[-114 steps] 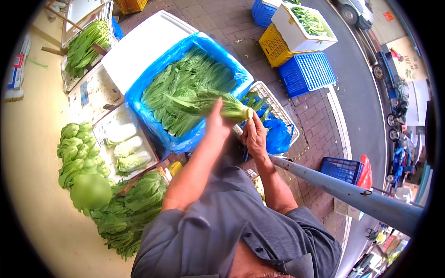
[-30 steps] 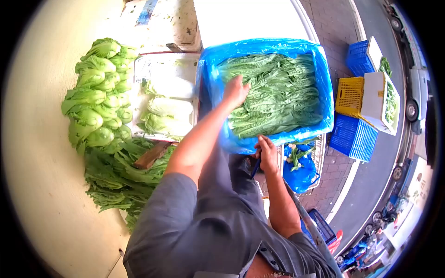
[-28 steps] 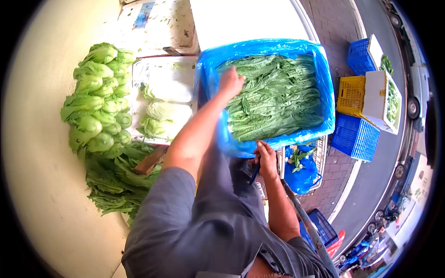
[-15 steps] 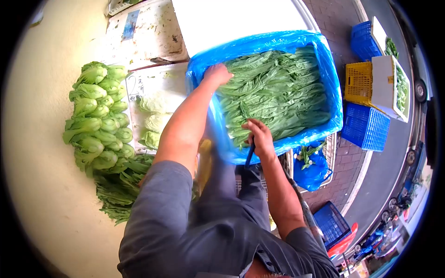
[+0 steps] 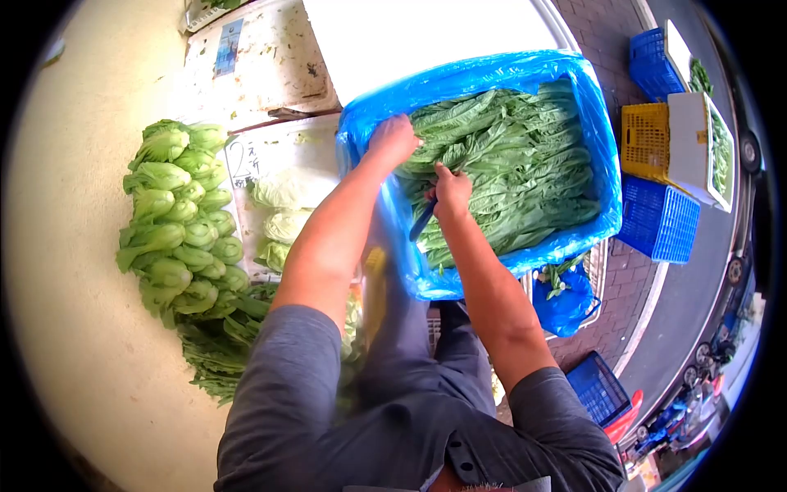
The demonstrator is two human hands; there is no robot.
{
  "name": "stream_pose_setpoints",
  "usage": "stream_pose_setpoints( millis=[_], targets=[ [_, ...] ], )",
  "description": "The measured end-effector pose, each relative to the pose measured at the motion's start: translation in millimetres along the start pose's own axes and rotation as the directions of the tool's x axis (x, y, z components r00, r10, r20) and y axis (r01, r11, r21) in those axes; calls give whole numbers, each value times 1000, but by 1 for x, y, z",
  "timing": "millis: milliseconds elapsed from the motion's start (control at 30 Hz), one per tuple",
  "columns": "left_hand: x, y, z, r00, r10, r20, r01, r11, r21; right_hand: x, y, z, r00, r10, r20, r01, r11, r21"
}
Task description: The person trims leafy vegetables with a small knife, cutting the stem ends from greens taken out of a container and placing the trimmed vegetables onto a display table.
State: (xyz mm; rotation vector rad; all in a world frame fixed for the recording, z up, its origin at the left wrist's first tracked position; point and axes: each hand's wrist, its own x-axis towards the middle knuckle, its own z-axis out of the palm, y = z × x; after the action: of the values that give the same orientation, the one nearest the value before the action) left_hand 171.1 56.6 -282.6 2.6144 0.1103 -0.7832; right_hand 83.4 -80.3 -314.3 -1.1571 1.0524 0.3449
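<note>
Long leafy greens lie in rows inside a box lined with a blue plastic bag. My left hand is at the left inner side of the box, its fingers curled down at the ends of the greens; what they grip, if anything, is hidden. Over the left part of the greens, my right hand is closed around a dark-handled tool, which points down toward the bag's near left edge.
Pale cabbages lie in a white tray left of the box. Stacked green heads stand beside the wall. Right of the box are a blue bag in a crate, a yellow crate and a blue crate. A white lid lies beyond.
The bunch held earlier is no longer in my hands. My right hand has moved from the box's near edge up over the greens, while my left hand has gone to the left inner side.
</note>
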Motion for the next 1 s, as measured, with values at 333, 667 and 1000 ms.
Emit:
stream_pose_setpoints(
  millis=[333, 667, 1000],
  targets=[
    [-10, 0, 4, 960, 140, -244, -134, 990, 41, 11, -2, -3, 995, -74, -68, 75, 997, 21],
    [-108, 81, -45, 996, -82, -37, 77, 989, -126, -44, -90, -117, 966, -26, 258, 45, 997, -67],
    [-248, 75, 83, 881, -60, 469, 450, -200, -871, -69, -72, -265, 819, -540, 193, 471, 441, -764]
  ],
)
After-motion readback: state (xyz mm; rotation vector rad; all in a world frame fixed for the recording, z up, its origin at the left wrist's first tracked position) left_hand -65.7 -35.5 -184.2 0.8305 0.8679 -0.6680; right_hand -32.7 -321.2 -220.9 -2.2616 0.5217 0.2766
